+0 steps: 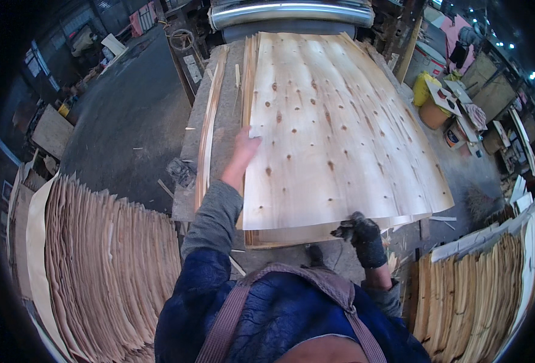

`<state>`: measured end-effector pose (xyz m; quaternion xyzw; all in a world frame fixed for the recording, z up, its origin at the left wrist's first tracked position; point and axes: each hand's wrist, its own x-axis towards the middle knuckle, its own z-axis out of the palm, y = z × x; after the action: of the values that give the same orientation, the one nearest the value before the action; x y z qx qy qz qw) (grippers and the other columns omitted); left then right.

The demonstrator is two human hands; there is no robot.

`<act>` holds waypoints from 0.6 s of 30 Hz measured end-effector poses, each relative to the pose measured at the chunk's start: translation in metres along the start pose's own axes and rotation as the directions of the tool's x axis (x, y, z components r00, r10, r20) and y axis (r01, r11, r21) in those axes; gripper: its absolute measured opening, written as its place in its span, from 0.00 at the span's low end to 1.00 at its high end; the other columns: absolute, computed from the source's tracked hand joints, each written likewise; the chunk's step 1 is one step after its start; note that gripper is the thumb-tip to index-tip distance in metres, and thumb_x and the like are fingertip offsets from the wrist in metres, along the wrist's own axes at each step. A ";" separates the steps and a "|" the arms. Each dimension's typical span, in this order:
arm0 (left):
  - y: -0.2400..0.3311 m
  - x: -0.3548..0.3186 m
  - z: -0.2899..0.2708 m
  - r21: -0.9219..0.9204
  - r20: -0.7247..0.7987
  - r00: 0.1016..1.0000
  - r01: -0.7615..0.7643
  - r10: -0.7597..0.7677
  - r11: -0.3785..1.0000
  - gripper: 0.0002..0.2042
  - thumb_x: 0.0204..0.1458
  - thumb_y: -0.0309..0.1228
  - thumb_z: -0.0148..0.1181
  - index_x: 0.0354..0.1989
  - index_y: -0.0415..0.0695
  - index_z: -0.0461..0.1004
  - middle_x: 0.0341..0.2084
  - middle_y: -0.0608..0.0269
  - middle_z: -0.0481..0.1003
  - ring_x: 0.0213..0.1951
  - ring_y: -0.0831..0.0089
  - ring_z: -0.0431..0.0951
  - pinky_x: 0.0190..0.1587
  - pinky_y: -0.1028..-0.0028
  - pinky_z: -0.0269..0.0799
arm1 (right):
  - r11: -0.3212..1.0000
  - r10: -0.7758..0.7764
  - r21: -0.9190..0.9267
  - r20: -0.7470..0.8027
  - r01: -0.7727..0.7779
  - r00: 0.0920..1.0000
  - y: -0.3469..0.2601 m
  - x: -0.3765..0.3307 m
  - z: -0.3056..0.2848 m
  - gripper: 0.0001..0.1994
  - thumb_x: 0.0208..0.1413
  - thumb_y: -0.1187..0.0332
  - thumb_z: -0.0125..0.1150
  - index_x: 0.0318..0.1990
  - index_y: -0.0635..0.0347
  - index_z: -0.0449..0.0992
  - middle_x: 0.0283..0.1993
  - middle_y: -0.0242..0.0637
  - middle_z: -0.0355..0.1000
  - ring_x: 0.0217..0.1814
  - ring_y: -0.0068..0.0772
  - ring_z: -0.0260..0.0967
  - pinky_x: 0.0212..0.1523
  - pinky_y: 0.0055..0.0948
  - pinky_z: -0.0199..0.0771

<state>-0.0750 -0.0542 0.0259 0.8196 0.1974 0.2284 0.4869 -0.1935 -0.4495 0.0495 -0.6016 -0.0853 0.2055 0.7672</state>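
A large pale wood veneer sheet (316, 139), dotted with brown knots, lies slightly wavy over a stack of similar sheets (261, 237). My bare left hand (246, 150) grips its left edge, the thumb on top and the other fingers mostly hidden. At the near edge, right of the middle, my right hand (362, 237) wears a dark glove. Its fingers are curled at the sheet's edge, which stands a little above the stack there. The far end of the sheet reaches toward a shiny metal roller (292, 14).
Narrow veneer strips (212, 127) lie left of the stack. Upright bundles of veneer stand at my left (113, 266) and right (479, 290). A handwheel (182, 40) sits beside the roller machine. A brown bucket (434, 114) and yellow bag (423, 88) stand at right.
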 end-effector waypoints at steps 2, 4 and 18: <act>0.004 0.005 -0.008 -0.420 0.297 0.936 0.306 -0.189 0.854 0.18 0.49 0.26 0.54 0.49 0.35 0.67 0.41 0.51 0.73 0.40 0.65 0.75 0.44 0.67 0.71 | 0.853 -0.144 -0.493 0.098 0.174 0.985 0.002 0.006 -0.014 0.10 0.56 0.69 0.46 0.39 0.65 0.72 0.29 0.37 0.73 0.27 0.25 0.69 0.27 0.21 0.65; 0.010 0.009 -0.018 -0.556 0.518 0.805 0.573 -0.288 0.602 0.17 0.51 0.27 0.52 0.50 0.36 0.67 0.42 0.50 0.73 0.43 0.61 0.74 0.47 0.62 0.71 | 0.921 -0.041 -0.386 0.023 0.047 0.999 0.005 0.006 -0.021 0.13 0.52 0.76 0.50 0.45 0.66 0.70 0.32 0.41 0.74 0.31 0.30 0.71 0.33 0.26 0.70; 0.210 -0.071 0.027 -0.696 0.154 0.965 0.260 -0.214 0.669 0.16 0.55 0.30 0.46 0.45 0.28 0.65 0.39 0.46 0.73 0.39 0.63 0.76 0.44 0.67 0.73 | 0.972 0.050 0.231 -0.353 0.035 0.934 -0.050 0.023 -0.152 0.17 0.55 0.60 0.50 0.45 0.65 0.68 0.43 0.46 0.68 0.45 0.40 0.65 0.48 0.40 0.67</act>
<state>-0.0968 -0.2064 0.1875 0.5420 0.1841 0.1971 0.7959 -0.1051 -0.5846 0.0551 -0.5348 0.0819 0.1046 0.8345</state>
